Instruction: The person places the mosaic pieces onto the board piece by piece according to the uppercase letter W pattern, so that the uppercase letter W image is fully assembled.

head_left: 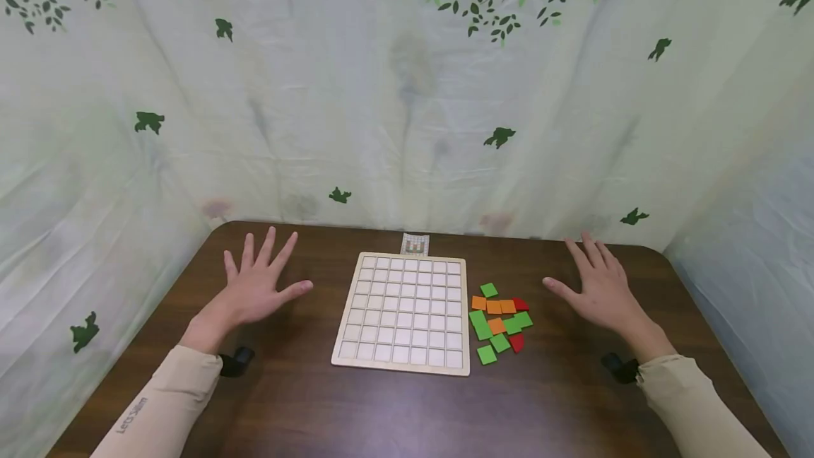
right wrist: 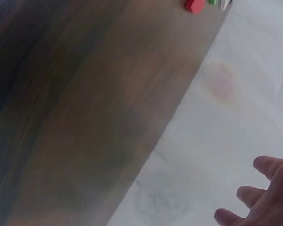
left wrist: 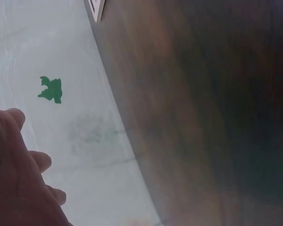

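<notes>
Wooden grid board (head_left: 403, 314) between spread hands (head_left: 257, 288).

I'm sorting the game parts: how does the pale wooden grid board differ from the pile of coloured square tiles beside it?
The pale wooden grid board is one large piece, while the pile of coloured square tiles is many small loose ones. The board is a plain light wood colour; the tiles are green, orange and red. The board's cells all look empty and lie in neat rows; the tiles lie jumbled, some overlapping. Both lie flat on the dark brown table, between the open hands.
</notes>
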A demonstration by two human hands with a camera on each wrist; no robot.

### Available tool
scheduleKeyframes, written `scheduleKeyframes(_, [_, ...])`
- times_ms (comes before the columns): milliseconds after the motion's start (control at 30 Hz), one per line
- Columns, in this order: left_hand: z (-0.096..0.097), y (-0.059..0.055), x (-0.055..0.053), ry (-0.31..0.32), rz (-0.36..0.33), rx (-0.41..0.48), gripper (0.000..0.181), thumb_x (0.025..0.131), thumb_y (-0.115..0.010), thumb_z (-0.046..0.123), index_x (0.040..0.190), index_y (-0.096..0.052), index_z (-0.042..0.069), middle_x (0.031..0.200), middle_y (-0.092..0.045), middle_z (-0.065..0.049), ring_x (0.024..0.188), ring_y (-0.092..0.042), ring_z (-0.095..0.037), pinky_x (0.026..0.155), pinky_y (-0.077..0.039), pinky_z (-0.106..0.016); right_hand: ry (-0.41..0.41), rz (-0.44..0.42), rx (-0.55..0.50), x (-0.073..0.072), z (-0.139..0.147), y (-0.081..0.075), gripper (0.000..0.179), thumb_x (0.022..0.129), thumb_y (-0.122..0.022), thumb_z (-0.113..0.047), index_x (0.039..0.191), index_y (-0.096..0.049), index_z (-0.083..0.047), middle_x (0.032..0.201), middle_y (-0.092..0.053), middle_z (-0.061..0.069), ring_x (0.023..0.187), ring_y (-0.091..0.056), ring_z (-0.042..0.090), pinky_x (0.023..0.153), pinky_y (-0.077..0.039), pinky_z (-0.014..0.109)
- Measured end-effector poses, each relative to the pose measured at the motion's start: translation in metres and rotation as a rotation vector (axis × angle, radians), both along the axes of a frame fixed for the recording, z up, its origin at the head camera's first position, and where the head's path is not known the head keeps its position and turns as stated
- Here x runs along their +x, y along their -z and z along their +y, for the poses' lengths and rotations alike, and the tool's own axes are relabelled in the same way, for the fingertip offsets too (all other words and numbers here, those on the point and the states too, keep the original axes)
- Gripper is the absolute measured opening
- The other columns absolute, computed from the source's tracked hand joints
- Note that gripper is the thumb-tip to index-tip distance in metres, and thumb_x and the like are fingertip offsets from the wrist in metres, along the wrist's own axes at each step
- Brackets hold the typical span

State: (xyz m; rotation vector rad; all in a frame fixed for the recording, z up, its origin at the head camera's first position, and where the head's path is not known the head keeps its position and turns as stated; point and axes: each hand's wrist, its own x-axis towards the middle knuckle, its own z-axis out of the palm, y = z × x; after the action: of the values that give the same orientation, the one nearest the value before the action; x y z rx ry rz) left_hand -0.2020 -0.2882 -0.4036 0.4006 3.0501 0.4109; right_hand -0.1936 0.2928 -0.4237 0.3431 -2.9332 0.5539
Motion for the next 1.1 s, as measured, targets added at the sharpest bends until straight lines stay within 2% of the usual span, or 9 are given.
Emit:
scheduleKeyframes(200, [0.011,0.013,0.004,0.021,-0.002,0.057,0.096,0.096,-0.051,0.066,0.164,0.001,0.021,0.166,0.012,-0.022,0.146,0.018,-0.052,0.105,0.014,-0.079,-0.03,-0.016,-0.04,-0.002,-0.013,0.007,0.09,0.096,-0.059,-0.055,0.159,-0.023,-0.001,0.164,-0.011,0.029,0.144,-0.013,0.056,0.108,-0.015,0.077])
scheduleKeyframes(400, [0.021,0.025,0.006,0.05,-0.01,0.104,0.093,0.097,-0.052,0.061,0.164,-0.004,0.017,0.166,0.008,-0.022,0.149,0.01,-0.049,0.111,0.007,-0.076,-0.055,-0.067,-0.077,-0.005,-0.028,0.014,0.089,0.097,-0.058,-0.054,0.16,-0.02,-0.003,0.163,-0.013,0.028,0.146,-0.011,0.054,0.109,-0.013,0.078])
scheduleKeyframes(733, [0.037,0.042,0.008,0.081,-0.049,0.168,0.092,0.098,-0.053,0.059,0.164,-0.007,0.014,0.167,0.003,-0.021,0.151,0.005,-0.048,0.114,0.003,-0.072,-0.089,-0.11,-0.108,-0.015,-0.05,0.027,0.088,0.096,-0.061,-0.05,0.16,-0.022,-0.003,0.164,-0.014,0.025,0.147,-0.014,0.051,0.112,-0.016,0.075])
scheduleKeyframes(1100, [0.052,0.049,0.013,0.153,-0.127,0.25,0.089,0.1,-0.053,0.055,0.163,-0.009,0.01,0.167,-0.01,-0.019,0.152,-0.006,-0.042,0.115,-0.004,-0.071,-0.191,-0.161,-0.143,-0.024,-0.069,0.033,0.075,0.097,-0.069,-0.023,0.157,-0.029,-0.001,0.158,-0.032,0.027,0.142,-0.028,0.048,0.113,-0.028,0.066])
